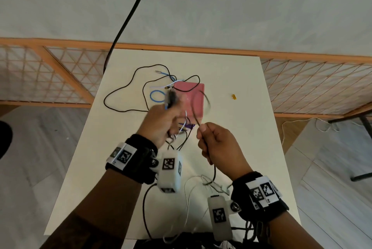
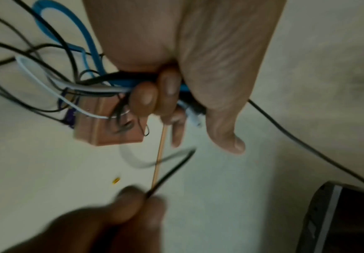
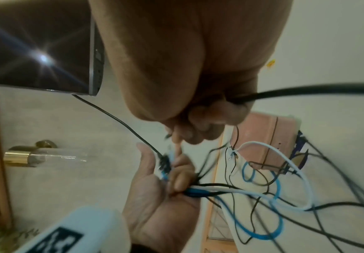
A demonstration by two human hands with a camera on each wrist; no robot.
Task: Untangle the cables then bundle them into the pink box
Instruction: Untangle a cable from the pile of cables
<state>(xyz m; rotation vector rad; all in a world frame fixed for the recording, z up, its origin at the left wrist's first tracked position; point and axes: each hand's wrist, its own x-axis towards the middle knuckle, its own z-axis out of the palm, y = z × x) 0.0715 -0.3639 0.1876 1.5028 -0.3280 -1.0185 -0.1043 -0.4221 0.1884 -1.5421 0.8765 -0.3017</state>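
My left hand [image 1: 161,126] is raised over the white table [image 1: 231,148] and grips a bundle of cables [image 2: 111,87]: blue, white and black strands with their plug ends sticking out past the thumb. The fingers [image 2: 152,95] curl tightly round the bundle. My right hand [image 1: 213,142] pinches a single dark cable [image 1: 196,112] that arcs up, blurred, in front of the pink box [image 1: 193,95]. The pink box lies flat at mid table. A blue loop [image 1: 156,95] and a long black cable [image 1: 124,87] trail left of it.
A small yellow piece [image 1: 233,96] lies right of the box. A purple item [image 1: 188,126] peeks out by the box's near edge. A thick black cord [image 1: 130,13] hangs down at the table's far left corner. More loose wires [image 1: 201,184] lie near the front edge. Wooden lattice panels [image 1: 60,75] flank the table.
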